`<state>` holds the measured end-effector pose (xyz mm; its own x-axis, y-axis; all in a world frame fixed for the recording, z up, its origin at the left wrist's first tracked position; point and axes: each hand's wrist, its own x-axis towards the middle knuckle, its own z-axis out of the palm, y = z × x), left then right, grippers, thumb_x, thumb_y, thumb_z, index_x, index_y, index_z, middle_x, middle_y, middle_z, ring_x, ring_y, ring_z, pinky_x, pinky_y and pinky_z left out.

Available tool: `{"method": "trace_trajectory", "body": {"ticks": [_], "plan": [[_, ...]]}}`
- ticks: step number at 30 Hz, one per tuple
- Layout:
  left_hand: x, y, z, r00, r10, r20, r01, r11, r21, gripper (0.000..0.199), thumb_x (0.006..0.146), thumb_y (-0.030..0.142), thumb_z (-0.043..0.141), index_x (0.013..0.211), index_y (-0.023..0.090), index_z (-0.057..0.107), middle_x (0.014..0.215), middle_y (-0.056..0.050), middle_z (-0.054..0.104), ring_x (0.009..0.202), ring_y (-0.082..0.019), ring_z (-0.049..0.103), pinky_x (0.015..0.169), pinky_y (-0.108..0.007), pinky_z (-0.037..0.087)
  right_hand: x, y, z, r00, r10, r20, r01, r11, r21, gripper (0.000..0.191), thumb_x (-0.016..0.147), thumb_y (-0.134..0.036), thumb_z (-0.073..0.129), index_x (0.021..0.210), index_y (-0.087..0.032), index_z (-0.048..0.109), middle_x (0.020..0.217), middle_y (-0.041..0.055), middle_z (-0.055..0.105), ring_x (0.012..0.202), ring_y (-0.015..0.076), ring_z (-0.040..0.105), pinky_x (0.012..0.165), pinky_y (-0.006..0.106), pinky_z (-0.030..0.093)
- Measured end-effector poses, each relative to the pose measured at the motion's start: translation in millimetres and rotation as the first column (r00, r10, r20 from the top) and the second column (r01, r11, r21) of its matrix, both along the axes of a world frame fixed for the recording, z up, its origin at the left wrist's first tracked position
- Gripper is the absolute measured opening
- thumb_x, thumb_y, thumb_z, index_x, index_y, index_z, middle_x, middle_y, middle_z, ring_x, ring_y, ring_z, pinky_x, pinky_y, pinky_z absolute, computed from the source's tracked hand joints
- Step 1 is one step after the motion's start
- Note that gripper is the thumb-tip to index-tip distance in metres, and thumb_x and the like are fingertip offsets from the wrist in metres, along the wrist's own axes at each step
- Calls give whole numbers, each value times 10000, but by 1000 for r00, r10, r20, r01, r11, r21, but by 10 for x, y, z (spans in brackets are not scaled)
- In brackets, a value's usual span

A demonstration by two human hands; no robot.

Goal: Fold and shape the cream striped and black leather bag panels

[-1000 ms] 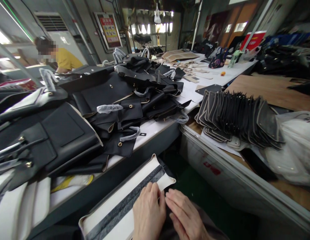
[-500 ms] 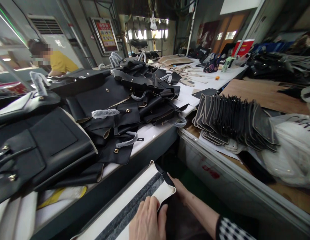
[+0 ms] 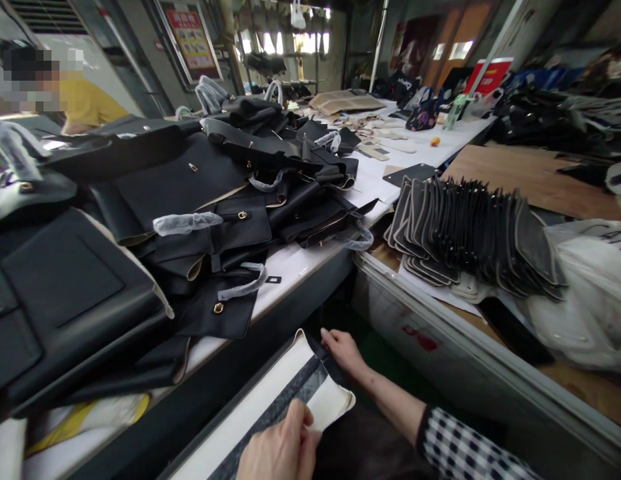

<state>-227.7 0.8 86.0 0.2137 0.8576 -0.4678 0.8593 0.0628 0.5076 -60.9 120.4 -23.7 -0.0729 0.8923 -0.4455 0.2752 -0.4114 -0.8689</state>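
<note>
A bag piece [image 3: 250, 413] of black leather, with a white inner face and a dark grey strip along it, lies slanting at the bottom centre. My left hand [image 3: 280, 443] is over its strip, fingers curled and thumb against forefinger. What that pinch holds, if anything, is too small to make out. Just beyond the piece's far end is my right hand [image 3: 346, 353], its fingertips pressed together near the black edge. Whether something thin is between them I cannot tell. The near part of the piece runs out of view.
Black leather bags [image 3: 170, 173] with wrapped handles pile up on the left table. On the right bench stand a row of black flaps [image 3: 475, 233] and a clear plastic bag [image 3: 585, 300]. A person in yellow [image 3: 90, 100] is at the far left.
My right hand has come out from behind the piece's far corner to just beyond its edge. My left hand has lifted and curled into a pinch. The view has turned slightly right.
</note>
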Motion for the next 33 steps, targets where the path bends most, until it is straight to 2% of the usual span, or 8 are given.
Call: {"method": "trace_trajectory", "body": {"ticks": [4,7,9,16,22,25,27,33], "plan": [[1,105,134,998,-55,-20,55,998,-33,164,903,188,445,1009,237,560,854,-2,747,740,-205,707,629,-274,441,323,-221,647,994,110,3,-109,980,164,337,857,-509,612,747,-191,628,624,-30,566,574,137,555,553,248,435],[9,151,271,999,-11,-32,11,1000,1,137,858,183,554,964,251,610,861,7,741,768,-199,692,634,-268,422,432,-452,1091,895,343,284,-427,843,328,142,846,-343,702,815,-204,702,772,-6,637,701,151,593,629,254,429],[11,160,341,999,35,-41,-34,999,27,89,833,194,613,902,248,629,850,12,735,771,-196,686,634,-267,415,405,-552,1241,781,396,483,-582,741,334,45,867,-238,686,853,-200,705,844,8,644,780,166,610,703,271,428],[-5,145,341,1000,-3,-13,4,990,139,139,887,231,515,812,240,631,818,-7,716,786,-241,686,647,-319,419,159,-592,1332,369,402,838,-795,603,61,200,928,-111,546,781,-176,666,842,34,639,752,188,632,647,311,379],[34,166,292,994,-78,-72,94,963,253,170,917,232,459,843,237,611,855,-12,684,713,-249,675,576,-333,393,130,-615,1264,236,309,921,-857,513,48,261,915,-53,505,747,-179,659,798,40,639,688,179,613,594,322,320],[48,211,261,991,-117,-59,130,933,334,155,903,195,461,864,232,606,910,-18,661,758,-247,651,594,-344,412,145,-635,1165,254,219,942,-856,504,113,257,874,-27,516,698,-179,626,741,33,613,637,172,580,571,333,279],[46,244,205,981,-192,-14,181,891,416,148,888,154,475,829,222,592,938,-15,639,851,-241,612,676,-357,439,154,-651,1099,329,155,932,-820,536,200,246,849,-20,514,683,-180,599,725,23,592,613,165,558,573,341,261],[12,244,-10,963,-264,51,205,844,495,155,935,143,444,878,210,571,978,-16,609,917,-220,529,788,-382,446,162,-718,893,717,32,697,-544,651,529,241,848,-60,481,643,-176,532,670,-2,528,602,138,525,597,289,325]]}}
